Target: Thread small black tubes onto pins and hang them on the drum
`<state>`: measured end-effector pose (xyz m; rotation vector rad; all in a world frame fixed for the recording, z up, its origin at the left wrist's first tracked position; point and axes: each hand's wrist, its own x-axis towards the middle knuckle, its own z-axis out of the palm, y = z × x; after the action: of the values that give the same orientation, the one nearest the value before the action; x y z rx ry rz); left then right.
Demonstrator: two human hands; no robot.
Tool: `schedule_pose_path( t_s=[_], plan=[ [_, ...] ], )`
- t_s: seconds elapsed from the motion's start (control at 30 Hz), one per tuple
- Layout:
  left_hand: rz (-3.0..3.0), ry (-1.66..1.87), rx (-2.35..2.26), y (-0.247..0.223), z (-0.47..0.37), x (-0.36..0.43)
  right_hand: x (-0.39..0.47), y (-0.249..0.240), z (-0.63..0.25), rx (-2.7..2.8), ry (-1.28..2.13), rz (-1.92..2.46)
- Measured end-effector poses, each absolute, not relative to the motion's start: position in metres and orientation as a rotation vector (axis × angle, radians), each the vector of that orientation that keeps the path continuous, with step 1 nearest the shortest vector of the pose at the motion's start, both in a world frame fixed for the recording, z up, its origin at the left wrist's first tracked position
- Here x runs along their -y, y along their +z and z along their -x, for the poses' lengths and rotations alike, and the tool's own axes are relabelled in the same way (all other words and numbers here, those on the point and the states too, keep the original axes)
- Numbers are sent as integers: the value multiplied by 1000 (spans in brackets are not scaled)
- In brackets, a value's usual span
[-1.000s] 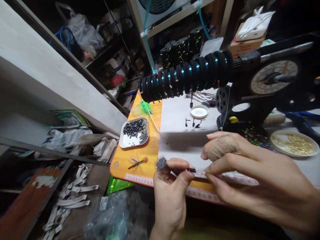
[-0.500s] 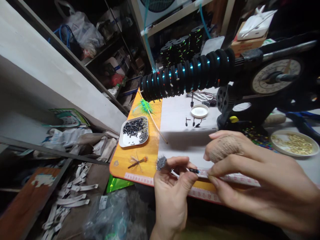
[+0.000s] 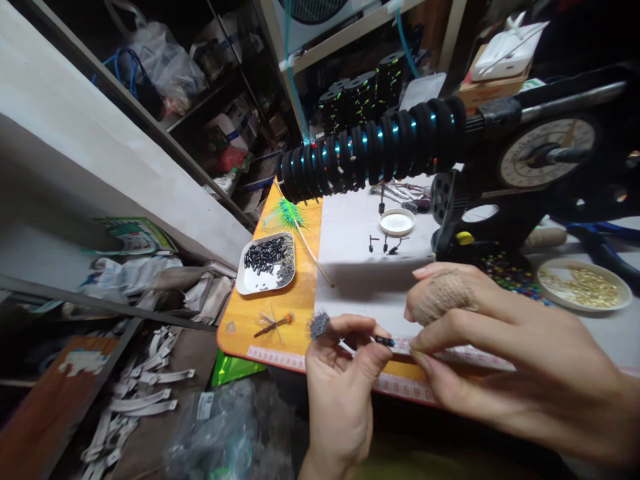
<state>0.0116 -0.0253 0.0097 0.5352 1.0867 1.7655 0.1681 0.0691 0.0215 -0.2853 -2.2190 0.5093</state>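
My left hand (image 3: 345, 373) is closed, with thumb and forefinger pinching a small black tube (image 3: 383, 341) that has a bit of blue at its right end. A tight bundle with a grey, bristly end (image 3: 320, 325) sticks out on the left side of the same hand, and a white strip shows below it. My right hand (image 3: 480, 340) has its thumb and forefinger pressed together just right of the tube's blue end. Whatever sits in that pinch is too small to make out. Beige wrapping (image 3: 447, 297) covers one right finger.
A white tray (image 3: 241, 283) of black tubes and grey bits lies left. Beyond the hands stand a black machine (image 3: 500, 193) carrying a ringed roller (image 3: 370, 150), and a small white dish (image 3: 397, 222). On the right is a dish (image 3: 625, 293) of gold pieces. A printed measuring strip (image 3: 400, 385) runs along the table edge.
The whole view has shifted slightly. Both hands keep nearly the same pose around the black tube, and slightly less of its blue end shows now.
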Motion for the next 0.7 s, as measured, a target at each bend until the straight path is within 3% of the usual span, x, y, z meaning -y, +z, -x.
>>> schedule_pose_path(
  t_s=[0.47, 0.7],
  plan=[
    [-742, 1708, -1481, 12, -6, 31, -78, 23, -170, 2278, 24, 161],
    [-888, 1838, -1291, 12, -8, 25, -71, 14, -167, 2231, 385, 280]
  ],
)
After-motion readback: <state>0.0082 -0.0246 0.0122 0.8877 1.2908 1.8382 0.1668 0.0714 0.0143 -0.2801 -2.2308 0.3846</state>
